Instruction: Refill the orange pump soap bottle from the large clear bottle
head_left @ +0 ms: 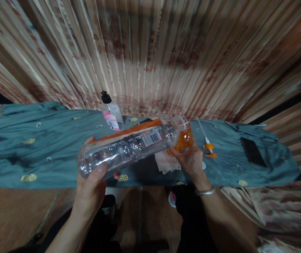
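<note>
A large clear plastic bottle (124, 149) with an orange label and a barcode lies tilted in my left hand (94, 186), whose fingers wrap its base end. Its neck points right, over an orange bottle (184, 138). Around that orange bottle my right hand (191, 158) is closed, a silver bracelet at its wrist. Whether the two mouths touch, I cannot tell. An orange and white pump top (208, 147) with a long tube rests on the cloth to the right of my right hand. Beneath the bottles is a pale crumpled cloth or tissue (167, 162).
A clear bottle (112, 114) with black cap and pink label stands at the back. A black phone (253, 151) lies on the right of the green patterned cloth (53, 140). Pleated curtains (145, 52) hang behind the narrow table.
</note>
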Demonstrator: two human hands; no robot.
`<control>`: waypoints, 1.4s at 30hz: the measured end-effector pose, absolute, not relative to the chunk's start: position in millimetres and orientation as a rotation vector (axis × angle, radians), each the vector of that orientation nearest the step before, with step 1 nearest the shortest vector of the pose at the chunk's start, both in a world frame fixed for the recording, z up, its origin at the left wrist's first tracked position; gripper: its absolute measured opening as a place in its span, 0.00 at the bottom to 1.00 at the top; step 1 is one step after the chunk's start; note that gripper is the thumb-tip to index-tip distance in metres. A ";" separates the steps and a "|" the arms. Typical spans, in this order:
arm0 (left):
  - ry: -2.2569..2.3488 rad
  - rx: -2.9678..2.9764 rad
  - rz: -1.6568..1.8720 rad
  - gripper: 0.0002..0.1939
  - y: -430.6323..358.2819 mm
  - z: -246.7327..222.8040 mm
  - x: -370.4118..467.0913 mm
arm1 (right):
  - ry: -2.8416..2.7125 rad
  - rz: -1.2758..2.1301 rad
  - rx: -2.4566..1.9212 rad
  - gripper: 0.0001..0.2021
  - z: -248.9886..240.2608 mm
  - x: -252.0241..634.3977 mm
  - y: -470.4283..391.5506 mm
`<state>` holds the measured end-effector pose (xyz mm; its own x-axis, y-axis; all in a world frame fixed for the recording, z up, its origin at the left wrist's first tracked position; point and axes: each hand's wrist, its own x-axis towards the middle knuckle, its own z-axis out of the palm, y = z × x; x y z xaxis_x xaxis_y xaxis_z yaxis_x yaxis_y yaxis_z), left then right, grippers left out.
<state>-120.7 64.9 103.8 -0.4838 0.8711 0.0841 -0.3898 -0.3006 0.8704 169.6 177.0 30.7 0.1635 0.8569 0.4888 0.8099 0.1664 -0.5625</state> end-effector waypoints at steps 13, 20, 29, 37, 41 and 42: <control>1.051 0.718 1.866 0.37 62.6 98.1 -122.3 | -1.628 0.011 -1.616 0.47 30.4 168.4 179.8; 1.041 0.742 1.855 0.36 61.8 96.2 -122.2 | -1.622 0.059 -1.639 0.44 29.0 167.8 179.4; 1.140 0.561 1.951 0.38 67.5 110.6 -107.5 | -1.642 -0.022 -1.630 0.47 17.4 160.3 186.9; 1.189 0.532 1.921 0.40 66.5 110.1 -109.8 | -1.666 -0.050 -1.606 0.46 13.0 160.5 189.0; 1.172 0.560 1.920 0.44 66.3 107.6 -111.2 | -1.665 -0.094 -1.599 0.47 12.0 160.4 188.9; 1.169 0.561 1.921 0.44 66.3 107.1 -111.4 | -1.661 -0.105 -1.589 0.47 12.0 160.3 188.6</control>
